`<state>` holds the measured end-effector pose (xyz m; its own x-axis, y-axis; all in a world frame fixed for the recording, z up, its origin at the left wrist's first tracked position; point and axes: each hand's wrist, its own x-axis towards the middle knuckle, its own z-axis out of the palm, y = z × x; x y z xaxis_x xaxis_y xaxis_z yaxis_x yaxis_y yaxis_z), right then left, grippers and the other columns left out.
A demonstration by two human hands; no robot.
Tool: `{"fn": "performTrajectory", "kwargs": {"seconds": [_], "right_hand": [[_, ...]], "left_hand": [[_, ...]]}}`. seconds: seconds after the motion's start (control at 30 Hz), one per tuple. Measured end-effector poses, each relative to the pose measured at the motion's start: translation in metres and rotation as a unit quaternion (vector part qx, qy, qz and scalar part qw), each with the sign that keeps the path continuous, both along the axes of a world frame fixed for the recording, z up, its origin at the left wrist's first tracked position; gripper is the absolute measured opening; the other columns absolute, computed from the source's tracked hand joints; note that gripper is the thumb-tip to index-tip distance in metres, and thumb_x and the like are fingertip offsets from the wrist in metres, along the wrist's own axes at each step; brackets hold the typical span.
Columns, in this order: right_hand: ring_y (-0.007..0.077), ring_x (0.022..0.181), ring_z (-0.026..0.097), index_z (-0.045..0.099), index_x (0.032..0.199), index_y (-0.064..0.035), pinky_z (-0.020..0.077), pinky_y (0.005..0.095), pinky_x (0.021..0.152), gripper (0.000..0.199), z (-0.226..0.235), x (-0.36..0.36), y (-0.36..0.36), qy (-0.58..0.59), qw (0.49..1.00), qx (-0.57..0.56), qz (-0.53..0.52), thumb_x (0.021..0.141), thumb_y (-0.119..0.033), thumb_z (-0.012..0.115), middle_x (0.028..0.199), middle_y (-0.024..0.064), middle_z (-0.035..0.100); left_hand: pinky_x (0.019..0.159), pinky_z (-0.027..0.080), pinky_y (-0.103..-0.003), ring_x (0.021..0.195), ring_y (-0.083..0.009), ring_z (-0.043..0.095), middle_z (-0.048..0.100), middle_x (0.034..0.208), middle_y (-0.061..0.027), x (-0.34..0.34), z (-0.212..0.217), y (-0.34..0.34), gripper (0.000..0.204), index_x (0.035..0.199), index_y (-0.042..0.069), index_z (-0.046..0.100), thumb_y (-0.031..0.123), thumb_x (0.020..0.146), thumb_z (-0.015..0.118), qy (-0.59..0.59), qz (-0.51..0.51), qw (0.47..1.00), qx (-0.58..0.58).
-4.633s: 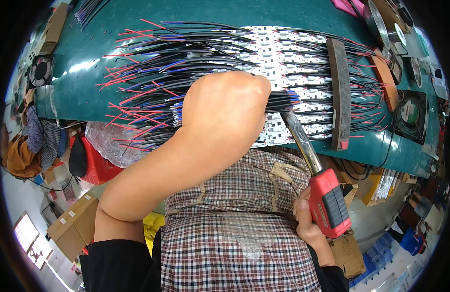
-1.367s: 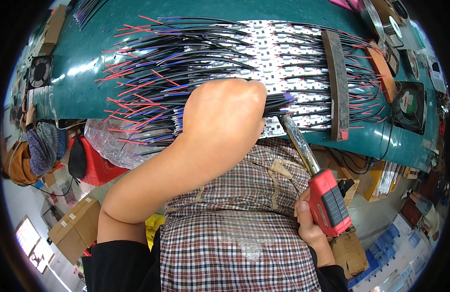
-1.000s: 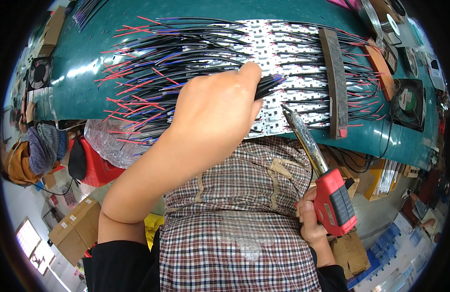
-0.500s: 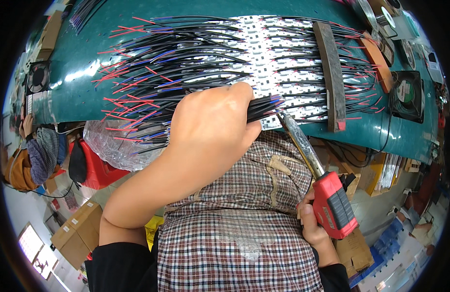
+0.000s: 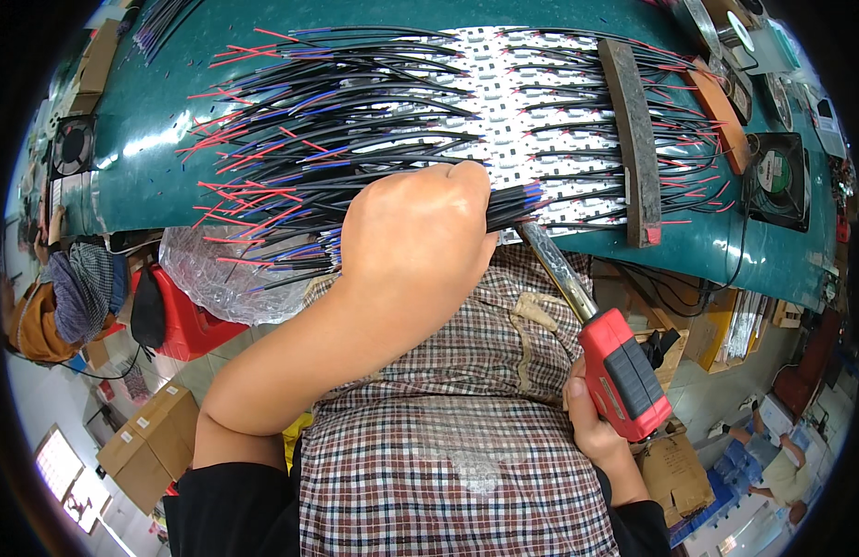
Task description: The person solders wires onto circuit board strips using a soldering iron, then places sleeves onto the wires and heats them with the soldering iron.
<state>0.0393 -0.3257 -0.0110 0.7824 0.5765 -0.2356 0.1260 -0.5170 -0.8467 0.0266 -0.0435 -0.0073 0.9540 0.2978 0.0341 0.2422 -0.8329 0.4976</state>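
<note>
Left hand [image 5: 415, 227] is closed up in a fist around a wire bundle [image 5: 515, 206], black insulation mostly, with blue at the ends that poke out on the thumb side. The other ends stick out past the hand's left edge. The fingertips are tucked underneath, so their exact grip can't be made out. The right hand [image 5: 592, 422], lower down and off to the right, is wrapped around the handle of a red-and-black soldering tool [image 5: 626, 376]. Its metal barrel is angled up and left from that hand, with the tip brought in just below the bundle's blue ends, to the right of the left fist. Whether anything is being touched by the tip can't be told.

Right under and beyond the left hand, a sheet of white circuit boards [image 5: 503, 121] is laid out on the green worktop [image 5: 142, 195]. Loads of red-tipped black leads [image 5: 309, 116] are fanned out from it, up and to the left of that same hand. To the right of the left hand, a dark bar [image 5: 631, 139] is laid across the leads on the other side, and an orange block [image 5: 720, 116] is placed further right.
</note>
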Motion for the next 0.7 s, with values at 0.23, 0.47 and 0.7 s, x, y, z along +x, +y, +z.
{"fn": "performTrajectory", "kwargs": {"seconds": [0.23,0.47,0.7], "right_hand": [[0.0268,0.064,0.063,0.067,0.091,-0.0001,0.0501,0.0348,0.059,0.011,0.003,0.000,0.002,0.022,1.000,0.006,-0.020,0.082,-0.005,0.071,0.079,0.0117,0.064],[0.0267,0.065,0.063,0.067,0.091,-0.0005,0.0503,0.0347,0.060,0.011,0.001,-0.002,-0.002,0.013,1.000,0.007,-0.019,0.082,-0.005,0.071,0.079,0.0113,0.064],[0.0267,0.066,0.064,0.068,0.093,0.0002,0.0512,0.0350,0.061,0.013,0.001,-0.001,0.001,0.005,1.000,0.001,-0.006,0.083,-0.005,0.071,0.082,0.0124,0.065]], "left_hand": [[0.062,0.050,-0.045,0.069,-0.0371,0.065,0.065,0.073,-0.0175,0.002,-0.002,0.003,0.021,0.081,0.000,0.065,0.013,0.075,0.080,-0.015,0.009,1.000,-0.024],[0.063,0.050,-0.048,0.069,-0.0399,0.065,0.063,0.068,-0.0187,0.009,0.004,0.012,0.020,0.080,-0.001,0.065,0.016,0.080,0.077,0.041,-0.017,0.998,-0.032],[0.066,0.051,-0.048,0.070,-0.0407,0.065,0.063,0.067,-0.0202,0.011,0.003,0.010,0.021,0.078,-0.001,0.065,0.016,0.080,0.077,0.040,-0.012,0.999,-0.002]]}}
